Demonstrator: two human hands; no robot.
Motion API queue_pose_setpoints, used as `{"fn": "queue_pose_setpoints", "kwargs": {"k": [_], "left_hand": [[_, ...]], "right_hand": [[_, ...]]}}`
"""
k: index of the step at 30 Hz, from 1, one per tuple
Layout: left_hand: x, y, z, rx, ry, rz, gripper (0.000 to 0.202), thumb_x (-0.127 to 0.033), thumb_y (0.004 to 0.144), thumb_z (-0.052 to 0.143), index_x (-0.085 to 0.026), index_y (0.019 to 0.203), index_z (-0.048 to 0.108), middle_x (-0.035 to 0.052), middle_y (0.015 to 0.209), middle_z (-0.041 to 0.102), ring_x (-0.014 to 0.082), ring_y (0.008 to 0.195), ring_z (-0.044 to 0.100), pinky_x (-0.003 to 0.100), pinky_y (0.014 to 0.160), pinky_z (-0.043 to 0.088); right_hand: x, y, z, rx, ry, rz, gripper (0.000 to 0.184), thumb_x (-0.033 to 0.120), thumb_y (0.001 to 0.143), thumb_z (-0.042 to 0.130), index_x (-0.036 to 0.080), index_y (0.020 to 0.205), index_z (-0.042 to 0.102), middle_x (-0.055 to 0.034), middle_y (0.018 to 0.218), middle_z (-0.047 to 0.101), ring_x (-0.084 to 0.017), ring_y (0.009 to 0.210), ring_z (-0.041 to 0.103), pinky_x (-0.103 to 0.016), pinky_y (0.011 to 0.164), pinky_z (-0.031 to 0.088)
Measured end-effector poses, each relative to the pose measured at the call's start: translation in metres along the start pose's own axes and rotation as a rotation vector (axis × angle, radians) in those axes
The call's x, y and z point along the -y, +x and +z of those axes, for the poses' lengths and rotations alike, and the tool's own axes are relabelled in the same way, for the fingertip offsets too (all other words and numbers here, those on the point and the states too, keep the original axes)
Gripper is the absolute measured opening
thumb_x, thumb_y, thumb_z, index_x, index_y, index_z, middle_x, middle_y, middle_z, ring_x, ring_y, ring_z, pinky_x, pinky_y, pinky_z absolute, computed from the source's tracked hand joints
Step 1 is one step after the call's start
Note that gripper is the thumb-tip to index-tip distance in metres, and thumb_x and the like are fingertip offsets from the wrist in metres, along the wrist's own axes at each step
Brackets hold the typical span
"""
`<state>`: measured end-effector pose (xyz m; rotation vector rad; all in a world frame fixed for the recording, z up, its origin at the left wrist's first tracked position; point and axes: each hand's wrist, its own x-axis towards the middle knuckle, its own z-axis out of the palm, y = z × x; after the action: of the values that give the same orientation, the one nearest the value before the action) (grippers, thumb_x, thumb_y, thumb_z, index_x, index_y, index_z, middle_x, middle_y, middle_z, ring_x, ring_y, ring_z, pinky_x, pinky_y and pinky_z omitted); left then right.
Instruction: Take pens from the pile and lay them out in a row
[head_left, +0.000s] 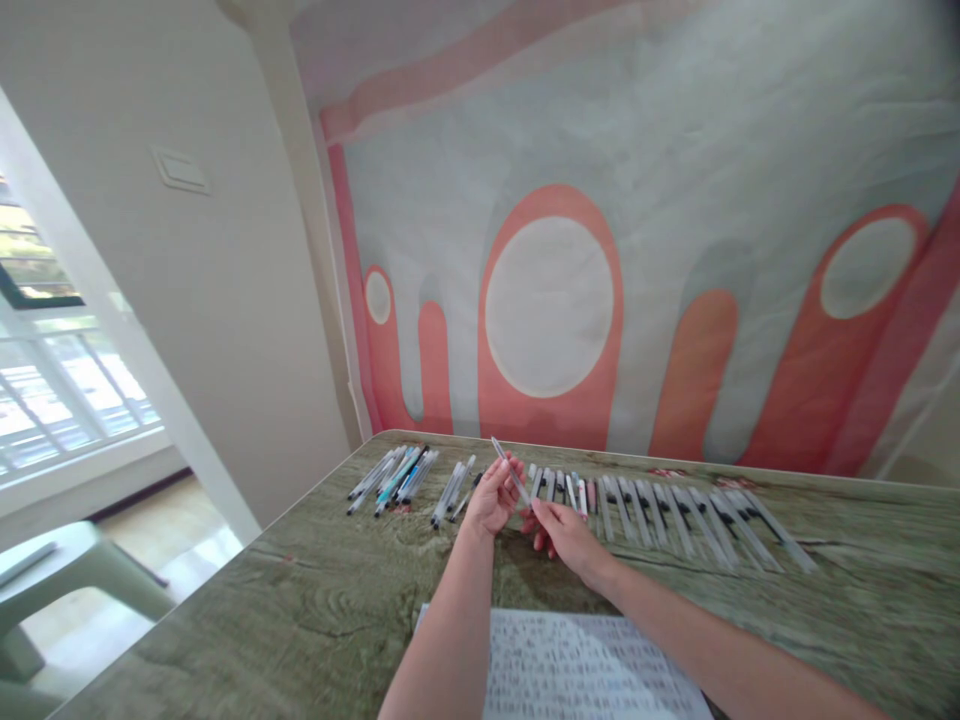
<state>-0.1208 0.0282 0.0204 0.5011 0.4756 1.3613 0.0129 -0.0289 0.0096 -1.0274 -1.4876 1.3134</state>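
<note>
Pinching a slim pen (510,468) between them above the table (300,600), the left hand (491,497) grips its upper shaft while the right hand (564,532) takes the lower end, the pen's long axis running from eleven o'clock down to five.

Bright daylight from window (52,390), soft shadows, wide-angle edge distortion

One slim clear pen (510,470), tilted, tip end up-left, pinched between my left hand (491,497) and right hand (564,535) fingers, raised just above the counter's (315,600) pen row.
</note>
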Motion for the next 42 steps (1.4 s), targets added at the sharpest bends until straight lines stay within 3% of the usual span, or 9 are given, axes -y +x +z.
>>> {"fn": "queue_pose_setpoints", "kwargs": {"k": [2,9,15,22,28,34,39,42], "left_hand": [[0.0000,0.0003,-0.0005,-0.002,-0.001,-0.001,0.021,-0.011,0.072,0.058,-0.016,0.092,0.056,0.0010,0.080,0.065,0.0104,0.076,0.062,0.022,0.072,0.050],[0.0004,-0.0003,-0.0011,-0.028,0.023,-0.002,0.021,-0.012,0.070,0.060,-0.016,0.090,0.056,-0.0002,0.079,0.065,0.0098,0.074,0.062,0.022,0.072,0.049],[-0.0001,0.0000,-0.0020,-0.040,0.033,-0.004,0.019,-0.012,0.071,0.059,-0.017,0.089,0.056,-0.0009,0.079,0.065,0.0094,0.074,0.062,0.021,0.071,0.049],[0.0015,-0.0001,-0.0013,-0.028,0.043,-0.014,0.019,-0.011,0.070,0.060,-0.016,0.088,0.056,-0.0007,0.077,0.064,0.0096,0.072,0.062,0.020,0.067,0.049],[0.0008,0.0000,0.0005,-0.082,0.051,0.003,0.017,-0.013,0.071,0.059,-0.017,0.087,0.057,-0.0014,0.077,0.064,0.0090,0.073,0.062,0.020,0.068,0.049],[0.0017,0.0028,-0.0022,-0.046,0.030,-0.008,0.019,-0.011,0.070,0.060,-0.016,0.088,0.057,-0.0002,0.077,0.064,0.0096,0.072,0.062,0.020,0.067,0.050],[0.0010,0.0033,-0.0024,-0.063,0.011,-0.011,0.017,-0.012,0.070,0.060,-0.016,0.086,0.056,-0.0003,0.077,0.064,0.0096,0.072,0.062,0.019,0.066,0.050],[0.0012,0.0032,-0.0021,-0.049,0.017,-0.012,0.018,-0.012,0.070,0.060,-0.016,0.087,0.056,-0.0005,0.077,0.064,0.0095,0.072,0.062,0.019,0.065,0.050]], "right_hand": [[0.0004,-0.0001,0.0002,0.000,-0.015,-0.010,0.043,0.053,0.078,0.036,0.015,0.079,0.056,-0.0025,0.065,0.060,-0.009,0.047,0.049,-0.018,0.037,0.031],[-0.0039,0.0002,0.0002,-0.101,-0.044,-0.049,0.037,0.052,0.070,0.051,0.015,0.068,0.053,0.0014,0.056,0.055,-0.008,0.046,0.047,-0.017,0.039,0.031],[-0.0028,-0.0005,0.0008,0.018,-0.020,-0.029,0.044,0.052,0.079,0.035,0.013,0.082,0.056,-0.0032,0.069,0.061,-0.008,0.047,0.049,-0.017,0.038,0.032],[-0.0046,0.0007,-0.0004,-0.102,-0.121,-0.105,0.035,0.049,0.072,0.050,0.014,0.068,0.053,0.0005,0.056,0.056,-0.008,0.046,0.048,-0.019,0.044,0.036],[-0.0026,0.0000,0.0005,0.020,-0.051,-0.022,0.044,0.053,0.079,0.034,0.014,0.080,0.055,-0.0022,0.067,0.059,-0.009,0.048,0.050,-0.018,0.038,0.033],[-0.0036,-0.0010,-0.0001,-0.092,-0.097,-0.065,0.035,0.050,0.071,0.050,0.015,0.070,0.052,0.0015,0.057,0.055,-0.008,0.047,0.048,-0.017,0.039,0.033],[-0.0024,0.0000,0.0007,-0.011,-0.038,-0.023,0.042,0.053,0.078,0.036,0.015,0.079,0.054,-0.0022,0.066,0.059,-0.009,0.047,0.049,-0.017,0.036,0.032],[-0.0045,0.0007,0.0001,-0.042,-0.071,-0.054,0.039,0.051,0.077,0.040,0.014,0.075,0.054,-0.0012,0.062,0.058,-0.008,0.047,0.049,-0.017,0.037,0.032]]}}
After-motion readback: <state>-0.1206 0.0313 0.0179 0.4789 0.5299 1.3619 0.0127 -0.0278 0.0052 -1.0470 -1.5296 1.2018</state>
